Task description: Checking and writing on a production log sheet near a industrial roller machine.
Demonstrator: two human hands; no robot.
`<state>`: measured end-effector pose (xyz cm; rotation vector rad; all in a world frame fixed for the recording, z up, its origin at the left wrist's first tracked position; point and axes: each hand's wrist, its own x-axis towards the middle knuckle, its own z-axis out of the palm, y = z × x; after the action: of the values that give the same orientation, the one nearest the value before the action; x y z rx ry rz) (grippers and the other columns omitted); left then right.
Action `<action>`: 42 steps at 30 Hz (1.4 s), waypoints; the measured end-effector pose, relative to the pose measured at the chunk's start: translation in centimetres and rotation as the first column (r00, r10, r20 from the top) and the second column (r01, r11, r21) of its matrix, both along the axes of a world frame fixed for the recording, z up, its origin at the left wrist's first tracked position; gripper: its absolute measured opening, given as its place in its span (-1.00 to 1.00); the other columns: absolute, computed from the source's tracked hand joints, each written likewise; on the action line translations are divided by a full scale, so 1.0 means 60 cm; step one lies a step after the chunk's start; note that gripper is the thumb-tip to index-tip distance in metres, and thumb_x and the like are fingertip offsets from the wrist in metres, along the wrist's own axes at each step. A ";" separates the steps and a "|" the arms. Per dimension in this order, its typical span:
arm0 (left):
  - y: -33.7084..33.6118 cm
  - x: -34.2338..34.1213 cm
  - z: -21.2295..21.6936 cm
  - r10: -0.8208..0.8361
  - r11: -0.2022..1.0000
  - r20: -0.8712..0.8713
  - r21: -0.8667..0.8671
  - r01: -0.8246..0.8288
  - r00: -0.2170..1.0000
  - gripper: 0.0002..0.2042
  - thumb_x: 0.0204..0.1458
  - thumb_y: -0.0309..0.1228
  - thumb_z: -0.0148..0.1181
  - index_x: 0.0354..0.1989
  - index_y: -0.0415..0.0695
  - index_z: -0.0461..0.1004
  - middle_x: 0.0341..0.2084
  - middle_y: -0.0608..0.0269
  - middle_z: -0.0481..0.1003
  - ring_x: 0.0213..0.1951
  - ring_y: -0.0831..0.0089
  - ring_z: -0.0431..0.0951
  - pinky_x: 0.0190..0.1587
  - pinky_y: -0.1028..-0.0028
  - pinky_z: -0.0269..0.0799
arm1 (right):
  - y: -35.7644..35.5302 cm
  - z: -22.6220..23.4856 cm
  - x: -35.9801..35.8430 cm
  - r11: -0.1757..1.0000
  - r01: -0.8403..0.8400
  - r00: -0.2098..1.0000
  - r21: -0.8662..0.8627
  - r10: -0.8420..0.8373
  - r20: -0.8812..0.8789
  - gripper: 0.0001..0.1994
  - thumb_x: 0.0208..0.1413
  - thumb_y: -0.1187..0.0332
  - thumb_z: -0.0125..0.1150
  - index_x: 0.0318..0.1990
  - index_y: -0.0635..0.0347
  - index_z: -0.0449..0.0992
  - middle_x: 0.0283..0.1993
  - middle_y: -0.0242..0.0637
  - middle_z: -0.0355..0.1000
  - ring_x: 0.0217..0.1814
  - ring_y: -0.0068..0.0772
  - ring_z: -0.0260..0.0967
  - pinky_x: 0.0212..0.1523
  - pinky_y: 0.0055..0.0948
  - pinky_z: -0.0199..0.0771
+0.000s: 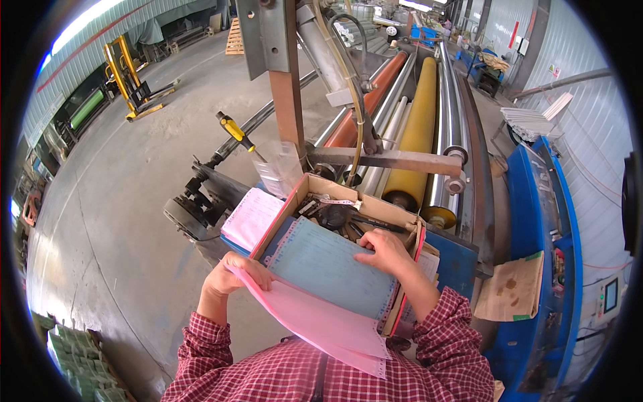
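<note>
My left hand (236,273) pinches the edge of several pink paper sheets (315,315), which hang down toward my chest. My right hand (388,254) rests with bent fingers on the right part of a blue-grey sheet (328,261) with perforated edges; whether it grips the paper I cannot tell. That sheet lies over the near part of an open cardboard box (284,209). Behind the sheet, the box holds small tools and a dark round object (333,217). A pad of pink slips (252,218) lies just left of the box.
A yellow-handled screwdriver (236,131) stands by a brown steel post (287,110). Beyond the box run long rollers, including a yellow roller (416,127) and an orange-red one (375,94). At right is a blue machine frame (536,221) with a brown cardboard piece (510,287). A yellow lift truck (127,77) stands far left.
</note>
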<state>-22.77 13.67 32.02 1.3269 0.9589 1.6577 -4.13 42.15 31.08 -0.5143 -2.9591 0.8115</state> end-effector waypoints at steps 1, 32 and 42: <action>-0.002 0.001 -0.001 0.002 1.000 0.014 0.004 -0.002 1.000 -0.78 -0.07 -0.35 0.12 -0.56 -0.29 0.46 -0.58 -0.01 0.48 -0.44 0.15 0.51 -0.20 0.15 0.37 | -0.002 0.002 0.000 1.000 -0.003 1.000 -0.016 0.003 0.016 -0.62 -0.20 0.09 0.26 -0.28 0.15 0.45 -0.25 -0.21 0.38 -0.11 -0.23 0.30 -0.10 -0.33 0.28; 0.124 0.006 -0.033 0.344 0.728 -0.809 -0.090 -0.679 0.476 -0.76 -0.18 -0.46 0.07 -0.28 -0.21 0.37 -0.49 -0.08 0.43 -0.38 0.03 0.45 -0.29 0.26 0.35 | 0.087 -0.060 0.018 0.655 0.111 0.955 -0.747 -0.277 -0.101 -0.43 0.19 -0.02 -0.31 -0.14 0.39 0.41 -0.24 -0.23 0.45 -0.26 -0.45 0.39 -0.17 -0.48 0.37; 0.117 0.004 -0.044 0.404 0.779 -0.658 -0.117 -0.616 0.636 -0.69 -0.16 -0.43 0.05 -0.17 -0.19 0.37 -0.42 -0.13 0.44 -0.29 0.04 0.46 -0.21 0.25 0.34 | 0.071 -0.003 0.025 0.429 0.073 0.943 -0.901 -0.323 -0.077 -0.54 0.06 0.06 -0.03 -0.16 0.38 0.39 -0.30 -0.06 0.44 -0.25 -0.25 0.40 -0.19 -0.40 0.41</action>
<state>-22.55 20.70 29.39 1.4422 2.0915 1.3507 -2.64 46.44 30.88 -0.6841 -1.9186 2.2000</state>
